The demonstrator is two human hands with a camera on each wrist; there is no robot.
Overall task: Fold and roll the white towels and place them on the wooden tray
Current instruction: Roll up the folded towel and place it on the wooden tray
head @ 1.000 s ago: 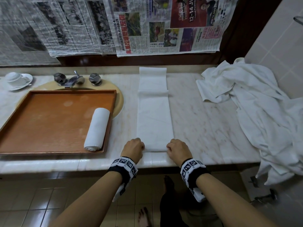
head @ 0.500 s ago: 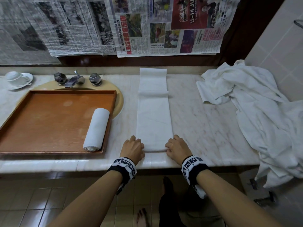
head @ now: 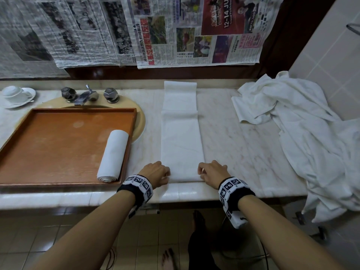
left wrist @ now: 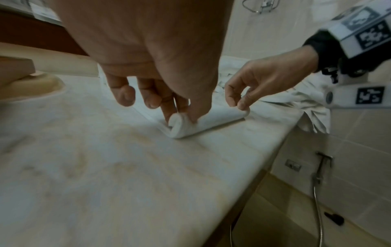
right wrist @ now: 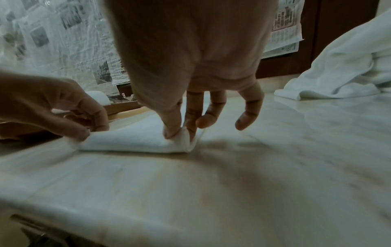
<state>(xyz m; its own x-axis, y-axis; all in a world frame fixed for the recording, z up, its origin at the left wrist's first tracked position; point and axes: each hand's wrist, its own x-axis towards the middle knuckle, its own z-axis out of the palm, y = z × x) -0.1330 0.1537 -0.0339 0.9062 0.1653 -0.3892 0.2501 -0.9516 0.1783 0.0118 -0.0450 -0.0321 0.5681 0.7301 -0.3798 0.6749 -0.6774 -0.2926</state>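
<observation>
Head view shows the folded towel (head: 182,133) lying as a long narrow strip across the worktop (head: 243,145), its far end against the back edge and its near end just inside the front edge, where the first turn of a roll is started. The left hand (head: 155,173) pinches the left end of that small roll between thumb and fingers, and the right hand (head: 211,172) pinches the right end the same way; the wrist views show the remaining fingers of each hand lifted clear of the cloth. The likeliest fault, as I judge it, is a crooked roll: if one hand advances faster than the other, the turns will spiral off to one side and the ends will cone out instead of stacking flush like those of the rolled towel (head: 113,155) already lying along the right edge of the wooden tray (head: 58,112). A loose core is another risk, since the pinch holds only the two ends and the middle of the roll is unsupported, so it may sag or open. Partway along the strip a cross fold makes a ridge, and the roll could bunch or skew as it climbs over it. The roll also starts close to the front edge, so a slip backward could drop it off. The loose towel pile (head: 303,121) at the right end lies well apart and should not interfere.
</observation>
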